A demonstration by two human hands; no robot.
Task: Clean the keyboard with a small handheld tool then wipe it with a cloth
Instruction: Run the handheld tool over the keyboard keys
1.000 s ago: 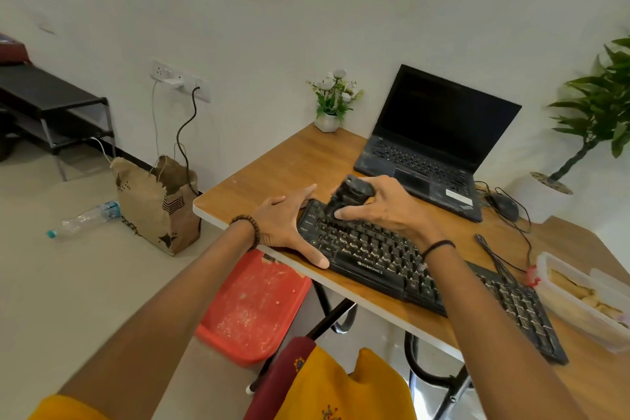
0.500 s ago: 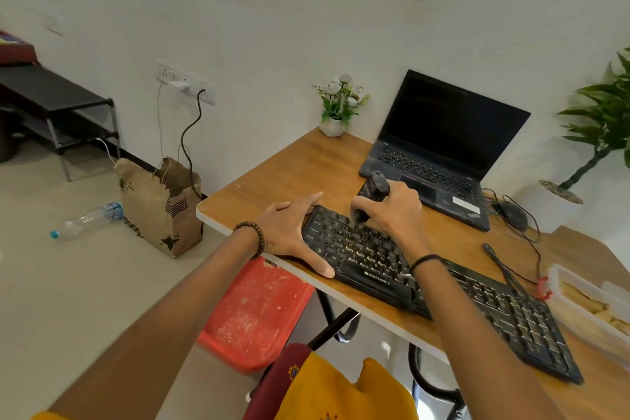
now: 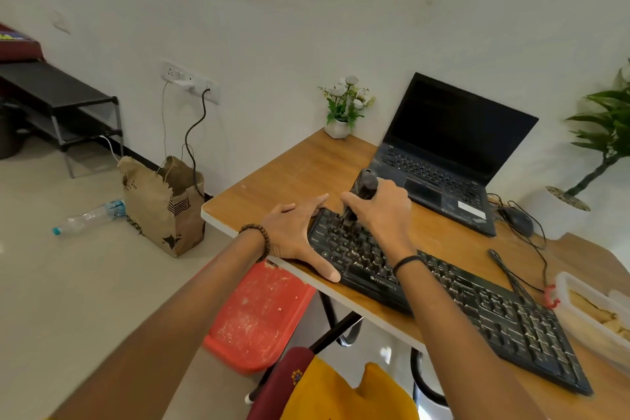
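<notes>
Both hands are at work. The right hand (image 3: 383, 215) has its fingers curled round a small dark tool (image 3: 365, 185), held nearly upright with its lower end down among the keys at the far left corner of the keyboard (image 3: 477, 303). The left hand (image 3: 291, 232) lies flat with fingers spread, thumb along the keyboard's near edge and fingers at its left end, bracing it on the desk (image 3: 293, 174).

The keyboard sits close to the desk's front edge, so a hard stroke towards the body could shove it over if the bracing hand lifts. Pressing too hard could also lever a keycap loose (the keys look dusty, so some scrubbing seems needed).

The tool's working tip is blurred and half hidden by the fingers; whether it is a brush or a blower I cannot tell. No cloth shows plainly. A plastic tub (image 3: 576, 288) at the right is cut off by the frame, its pale contents unclear.
</notes>
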